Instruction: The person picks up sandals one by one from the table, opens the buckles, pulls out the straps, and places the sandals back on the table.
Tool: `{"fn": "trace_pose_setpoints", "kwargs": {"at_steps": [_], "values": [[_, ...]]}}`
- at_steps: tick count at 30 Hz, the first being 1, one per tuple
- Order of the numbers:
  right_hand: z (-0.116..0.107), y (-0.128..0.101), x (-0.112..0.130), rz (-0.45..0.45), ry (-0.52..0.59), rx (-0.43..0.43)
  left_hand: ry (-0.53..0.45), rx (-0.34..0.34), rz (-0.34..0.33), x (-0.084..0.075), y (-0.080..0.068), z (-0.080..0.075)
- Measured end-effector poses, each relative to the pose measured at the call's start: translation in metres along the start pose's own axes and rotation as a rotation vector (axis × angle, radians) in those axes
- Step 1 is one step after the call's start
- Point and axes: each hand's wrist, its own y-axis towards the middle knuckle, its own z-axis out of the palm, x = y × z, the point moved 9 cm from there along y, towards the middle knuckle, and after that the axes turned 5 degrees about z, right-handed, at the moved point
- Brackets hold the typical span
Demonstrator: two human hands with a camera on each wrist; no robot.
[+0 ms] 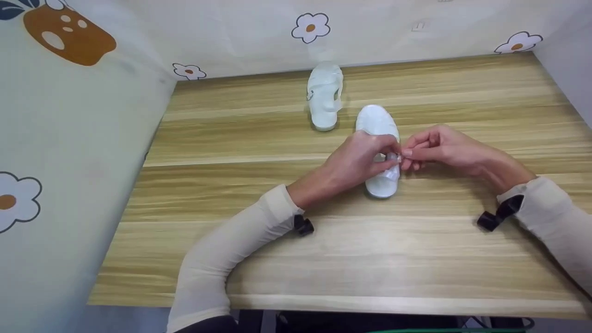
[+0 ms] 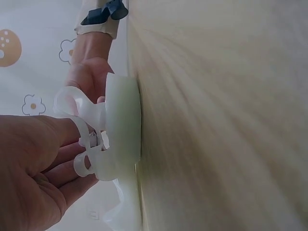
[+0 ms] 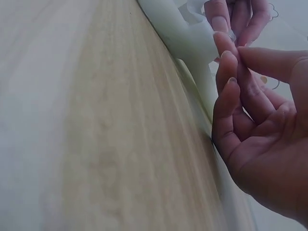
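lying right of the frame's middle, the sandal (image 1: 375, 121) runs top to bottom; your left hand (image 1: 356, 156) is nearer, crossing it and pinching its strap (image 1: 392, 158); your right hand (image 1: 451, 150) bunches fingertips at its right edge, hold unclear.

Bright, even head view, pale glare on near table (image 1: 351, 259), wrist views dimmer, softly blurred

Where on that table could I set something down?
The table has bare patches left of the far sandal, between the right hand and the back wall, and between the sleeves along the near edge. It's crowded at the nearer sandal, where the left hand is beside the right.
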Motion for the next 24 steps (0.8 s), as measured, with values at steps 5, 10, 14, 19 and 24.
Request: {"fn": "trace_pose_setpoints", "kwargs": {"at_steps": [5, 10, 14, 19, 24], "values": [[-0.001, 0.002, -0.002, 0.035, -0.025, -0.028, 0.007, 0.000, 0.000, -0.001, 0.001, -0.001], [0.001, 0.002, -0.005, 0.038, 0.013, 0.020, 0.034, -0.005, 0.004, -0.002, 0.000, -0.001], [0.004, 0.002, -0.008, 0.051, 0.012, 0.057, 0.050, -0.003, 0.002, -0.001, 0.000, 0.000], [0.007, 0.003, -0.006, 0.036, -0.022, 0.052, 0.030, -0.013, 0.001, -0.001, -0.001, 0.000], [0.010, 0.003, -0.003, 0.003, -0.041, 0.033, 0.023, -0.008, -0.014, -0.002, -0.001, 0.001]]}}
